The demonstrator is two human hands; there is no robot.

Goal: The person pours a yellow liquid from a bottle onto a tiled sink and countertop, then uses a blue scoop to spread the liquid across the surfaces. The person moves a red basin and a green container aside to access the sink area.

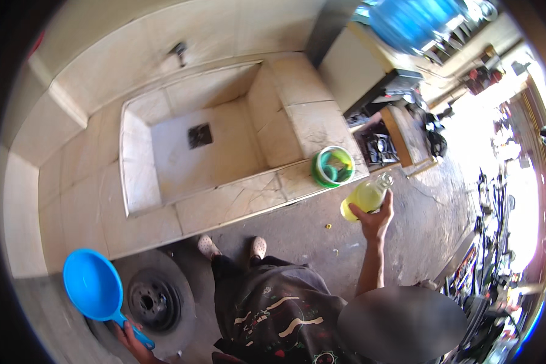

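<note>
At the lower left, my left hand [131, 341] is closed round the handle of a blue plastic dipper [93, 284], whose round bowl shows nothing in it. My right hand [375, 217] grips a clear bottle [366, 195] of yellow liquid, tilted over the floor just off the counter's front edge. Close to that bottle, a green tub [333, 166] with green and yellow contents stands on the counter corner. Between my hands lies the tiled sink basin [206, 158], with a dark square drain [200, 136] in its bottom.
A dark tap [178, 52] sticks out of the wall above the sink. Beneath the dipper lies a tyre on a wheel rim [155, 300]. A blue water jug [415, 23] rests on a cabinet at the back right. Tools and clutter [476, 267] line the right side. A small yellow ring [328, 226] is on the floor.
</note>
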